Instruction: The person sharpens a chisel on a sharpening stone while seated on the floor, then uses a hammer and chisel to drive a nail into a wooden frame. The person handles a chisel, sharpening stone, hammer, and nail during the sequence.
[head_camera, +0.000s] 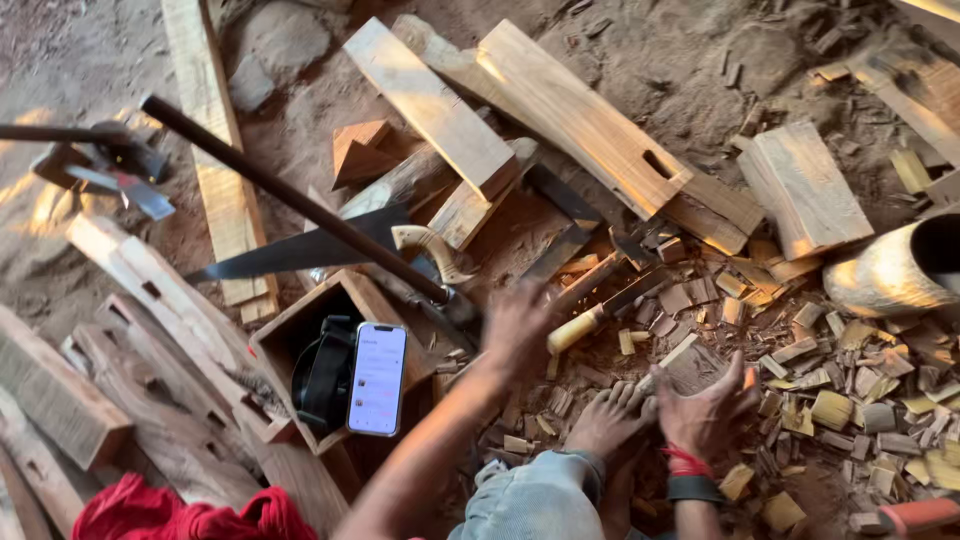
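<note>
Left hand: your left hand (515, 325) is blurred with motion, its grip clamped round the pale wooden handle of a chisel-like tool (600, 312) whose dark blade runs up and to the right over the chips.
Right hand: your right hand (708, 410) is pressed down on a small flat wood block (692, 365), fingers together on its near edge; a red thread and a dark band sit at the wrist.
Foot: a bare foot (612, 418) rests just beside that hand, touching the block's near left corner and helping to pin it.
Workpiece: the block lies on the dirt floor (640, 60) amid wood chips (850, 400), just right of the tool's handle.
Step in hand: by my reading, you are bringing the tool over to a block already held fast.
Next move: it calls for setting the edge on the block's top face, well clear of your toes and right fingers, since both sit close to the cut.
Around you: a handsaw (300, 250) and a long dark rod (290, 195) lie to the left; a phone (377, 378) leans in an open wooden box (290, 335).
</note>
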